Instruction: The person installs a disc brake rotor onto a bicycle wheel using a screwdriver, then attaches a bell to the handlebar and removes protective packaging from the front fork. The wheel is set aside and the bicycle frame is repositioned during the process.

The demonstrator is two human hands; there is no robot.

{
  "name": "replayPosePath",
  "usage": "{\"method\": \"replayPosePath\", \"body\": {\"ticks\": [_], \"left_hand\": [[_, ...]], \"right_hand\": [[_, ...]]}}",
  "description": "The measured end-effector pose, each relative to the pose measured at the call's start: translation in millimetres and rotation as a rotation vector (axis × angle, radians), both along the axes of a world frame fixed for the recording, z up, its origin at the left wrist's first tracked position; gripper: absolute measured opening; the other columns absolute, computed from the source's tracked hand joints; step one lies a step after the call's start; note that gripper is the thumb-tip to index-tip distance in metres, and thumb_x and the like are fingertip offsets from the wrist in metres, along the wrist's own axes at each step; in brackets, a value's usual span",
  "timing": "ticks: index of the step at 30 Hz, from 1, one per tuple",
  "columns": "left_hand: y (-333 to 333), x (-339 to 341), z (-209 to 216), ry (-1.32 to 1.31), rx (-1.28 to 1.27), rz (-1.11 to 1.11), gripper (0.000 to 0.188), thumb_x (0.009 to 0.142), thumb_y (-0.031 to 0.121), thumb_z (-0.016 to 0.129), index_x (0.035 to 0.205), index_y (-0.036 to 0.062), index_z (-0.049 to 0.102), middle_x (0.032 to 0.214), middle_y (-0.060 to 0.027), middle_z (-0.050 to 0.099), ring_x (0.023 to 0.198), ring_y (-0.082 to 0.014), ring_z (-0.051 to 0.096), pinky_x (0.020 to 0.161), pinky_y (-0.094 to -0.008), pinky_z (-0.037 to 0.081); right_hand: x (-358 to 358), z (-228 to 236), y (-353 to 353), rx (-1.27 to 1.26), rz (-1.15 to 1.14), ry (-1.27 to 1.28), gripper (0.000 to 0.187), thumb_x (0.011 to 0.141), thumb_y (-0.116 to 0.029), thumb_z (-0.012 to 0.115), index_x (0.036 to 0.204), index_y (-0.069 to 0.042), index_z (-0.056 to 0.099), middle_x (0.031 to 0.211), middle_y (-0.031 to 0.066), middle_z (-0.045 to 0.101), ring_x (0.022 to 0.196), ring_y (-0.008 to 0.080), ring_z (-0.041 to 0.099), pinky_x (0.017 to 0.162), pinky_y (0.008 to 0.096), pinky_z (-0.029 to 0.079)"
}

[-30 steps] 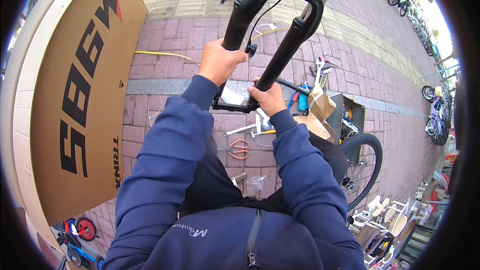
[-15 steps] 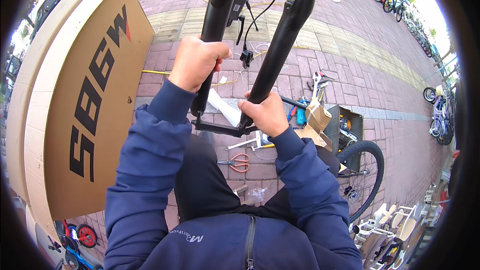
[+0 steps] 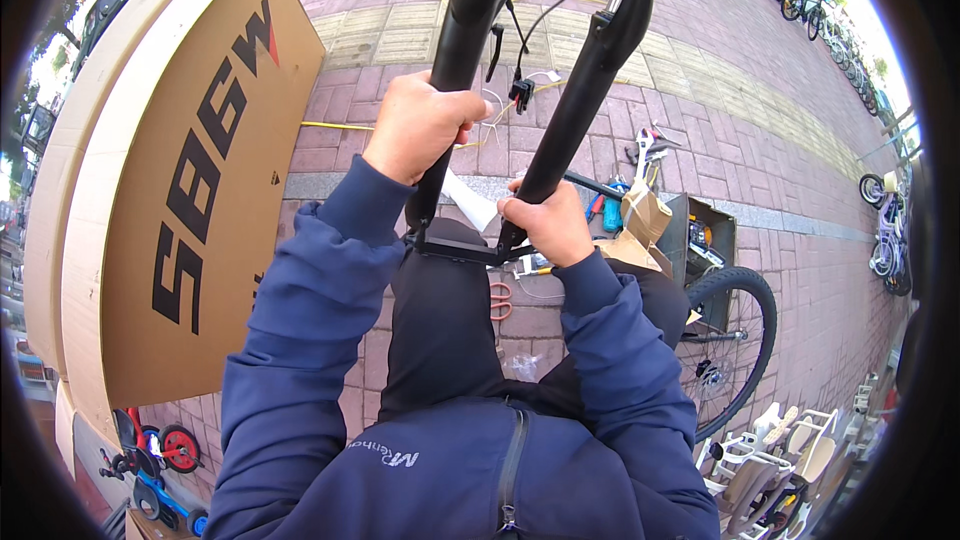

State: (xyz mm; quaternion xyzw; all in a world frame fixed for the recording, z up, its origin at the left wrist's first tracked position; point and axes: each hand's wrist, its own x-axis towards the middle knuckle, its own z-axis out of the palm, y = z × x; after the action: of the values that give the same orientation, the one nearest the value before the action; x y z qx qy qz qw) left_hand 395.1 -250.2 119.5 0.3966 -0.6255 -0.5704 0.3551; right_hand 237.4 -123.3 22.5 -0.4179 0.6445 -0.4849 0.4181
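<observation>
A black bicycle fork (image 3: 578,105) reaches up and away from me, its ends close to my knees. My left hand (image 3: 425,125) is wrapped round its left leg about halfway down. Lower, near the end of the right leg, my right hand (image 3: 552,224) is closed round the tube. A flat black crosspiece (image 3: 460,249) joins the two fork ends and lies over my left knee; I cannot tell whether it touches. Between the legs, a small black part (image 3: 521,94) dangles from a thin black cable (image 3: 550,12).
A large cardboard box (image 3: 215,200) stands at my left. Right of the fork lie a wrench (image 3: 645,152), torn cardboard (image 3: 645,215), an open toolbox (image 3: 700,230) and a wheel (image 3: 765,340). Red-handled scissors (image 3: 501,302) sit partly behind my left leg. Small bikes (image 3: 160,470) stand lower left.
The fork and both hands have shifted slightly right in view, with grips unchanged. My left knee has come up under the fork ends and now hides much of the scissors.
</observation>
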Motion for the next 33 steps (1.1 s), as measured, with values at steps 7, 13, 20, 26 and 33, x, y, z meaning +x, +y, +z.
{"method": "replayPosePath", "body": {"ticks": [7,13,20,26,33], "left_hand": [[21,45,-42,-0.064,-0.229,0.015,0.042,0.095,0.030,0.072,0.116,-0.0062,0.063,0.102,-0.0113,0.071,0.094,-0.0139,0.066,0.084,-0.0311,0.053],[92,103,-113,-0.191,-0.097,0.028,0.024,0.098,0.005,0.064,0.121,-0.0020,0.065,0.104,-0.0078,0.073,0.094,-0.0143,0.068,0.087,-0.0291,0.054],[98,111,-139,-0.277,-0.308,0.058,0.011,0.098,0.003,0.065,0.108,-0.0014,0.066,0.092,-0.0044,0.065,0.083,-0.0126,0.063,0.078,-0.0272,0.052],[99,93,-151,-0.441,-0.768,0.177,0.015,0.102,0.011,0.059,0.090,0.0016,0.059,0.081,-0.0141,0.054,0.074,-0.0344,0.057,0.067,-0.0404,0.046],[100,87,-159,-0.478,-0.851,0.235,0.018,0.100,0.012,0.059,0.084,0.0043,0.055,0.078,-0.0154,0.051,0.072,-0.0388,0.055,0.064,-0.0472,0.045]], "right_hand": [[-9,-3,9,-0.015,0.075,0.051,0.038,0.082,-0.023,0.081,0.102,0.006,0.066,0.083,0.0078,0.069,0.076,0.0140,0.065,0.070,0.0308,0.052],[-13,-7,10,-0.029,0.106,0.137,0.045,0.084,-0.028,0.082,0.109,0.006,0.065,0.090,0.0088,0.069,0.083,0.0153,0.065,0.076,0.0321,0.053],[-14,-19,12,-0.048,0.133,0.101,0.048,0.088,-0.032,0.082,0.115,0.004,0.063,0.091,0.0089,0.069,0.086,0.0147,0.065,0.079,0.0320,0.054],[-11,-24,13,-0.080,0.102,0.119,0.047,0.089,-0.035,0.080,0.111,0.003,0.064,0.089,0.0101,0.069,0.084,0.0186,0.066,0.078,0.0345,0.053],[-24,-7,42,0.155,0.381,0.517,0.034,0.097,-0.033,0.066,0.100,0.001,0.070,0.087,0.0174,0.073,0.082,0.0379,0.070,0.072,0.0471,0.053]]}}
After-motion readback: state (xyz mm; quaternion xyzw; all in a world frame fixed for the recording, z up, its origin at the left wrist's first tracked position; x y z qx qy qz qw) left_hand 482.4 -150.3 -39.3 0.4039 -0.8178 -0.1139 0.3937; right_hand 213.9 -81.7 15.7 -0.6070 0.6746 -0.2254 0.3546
